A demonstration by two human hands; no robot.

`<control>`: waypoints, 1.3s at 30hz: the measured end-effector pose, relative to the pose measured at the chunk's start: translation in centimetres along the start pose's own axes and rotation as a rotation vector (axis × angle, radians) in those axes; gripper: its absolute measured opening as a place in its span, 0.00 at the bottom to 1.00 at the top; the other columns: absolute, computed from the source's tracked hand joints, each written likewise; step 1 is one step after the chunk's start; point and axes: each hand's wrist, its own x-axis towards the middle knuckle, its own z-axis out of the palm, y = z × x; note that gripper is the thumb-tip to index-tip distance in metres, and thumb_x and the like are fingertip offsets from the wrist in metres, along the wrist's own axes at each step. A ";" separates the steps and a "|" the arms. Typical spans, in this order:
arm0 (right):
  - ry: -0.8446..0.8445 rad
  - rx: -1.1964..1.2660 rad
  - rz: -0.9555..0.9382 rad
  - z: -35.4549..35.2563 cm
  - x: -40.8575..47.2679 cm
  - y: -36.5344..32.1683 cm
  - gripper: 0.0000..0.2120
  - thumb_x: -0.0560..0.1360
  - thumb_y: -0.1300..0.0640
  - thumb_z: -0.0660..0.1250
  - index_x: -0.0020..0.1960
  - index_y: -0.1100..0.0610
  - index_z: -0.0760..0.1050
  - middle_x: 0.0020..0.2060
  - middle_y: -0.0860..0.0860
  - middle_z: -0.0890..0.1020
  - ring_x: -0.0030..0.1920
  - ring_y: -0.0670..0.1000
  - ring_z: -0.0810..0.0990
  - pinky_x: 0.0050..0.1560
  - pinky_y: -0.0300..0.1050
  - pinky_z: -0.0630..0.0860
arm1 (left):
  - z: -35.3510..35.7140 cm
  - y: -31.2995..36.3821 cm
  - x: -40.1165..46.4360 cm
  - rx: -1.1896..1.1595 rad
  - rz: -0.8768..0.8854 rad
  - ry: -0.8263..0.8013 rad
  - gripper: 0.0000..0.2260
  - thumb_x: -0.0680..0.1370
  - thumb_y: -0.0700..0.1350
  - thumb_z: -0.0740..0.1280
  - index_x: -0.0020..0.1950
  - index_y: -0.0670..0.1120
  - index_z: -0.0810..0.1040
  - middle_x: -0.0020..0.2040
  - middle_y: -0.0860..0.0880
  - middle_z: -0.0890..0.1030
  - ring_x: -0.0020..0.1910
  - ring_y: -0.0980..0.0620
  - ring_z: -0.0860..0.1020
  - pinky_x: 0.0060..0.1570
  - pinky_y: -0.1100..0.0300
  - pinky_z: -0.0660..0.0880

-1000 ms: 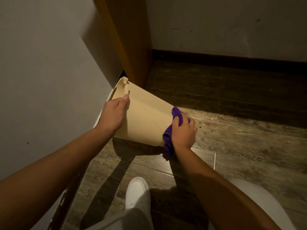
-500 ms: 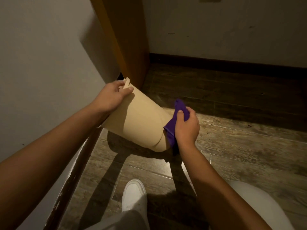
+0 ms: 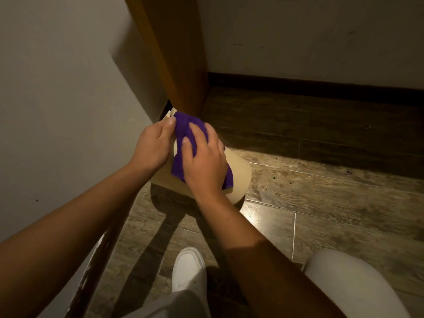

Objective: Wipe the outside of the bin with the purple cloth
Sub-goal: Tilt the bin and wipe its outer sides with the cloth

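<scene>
A beige bin (image 3: 238,173) lies tilted near the middle of the frame, its rim end up and to the left by the corner, its closed base toward the lower right, raised over its own shadow on the wooden floor (image 3: 321,203). The purple cloth (image 3: 183,143) is draped over the bin's upper side. The right hand (image 3: 204,164) lies flat on top of the cloth, fingers spread and pressing it against the bin's wall rather than clenching it; part of the cloth shows past the hand at the right edge and near the rim. The left hand (image 3: 153,145) is curled round the bin's left side close to the rim, its thumb touching the edge of the cloth.

The space is tight. A pale wall (image 3: 57,99) fills the left of the frame, just beside the bin, and an orange-brown wooden panel (image 3: 179,53) stands upright right behind the rim. A dark skirting board (image 3: 309,88) runs along the far wall in the upper right. At the bottom of the frame a white shoe (image 3: 188,269) rests on the floor below the bin, and a knee in pale trousers (image 3: 344,283) sits at the lower right.
</scene>
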 end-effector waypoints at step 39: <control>0.272 0.445 0.771 -6.4 1.0 13.5 0.06 0.82 0.47 0.66 0.59 0.42 0.75 0.52 0.45 0.80 0.50 0.47 0.81 0.42 0.43 0.79 | -3.3 -2.9 0.1 0.109 -0.059 -0.358 0.11 0.83 0.56 0.62 0.52 0.53 0.81 0.51 0.54 0.81 0.51 0.53 0.79 0.43 0.59 0.73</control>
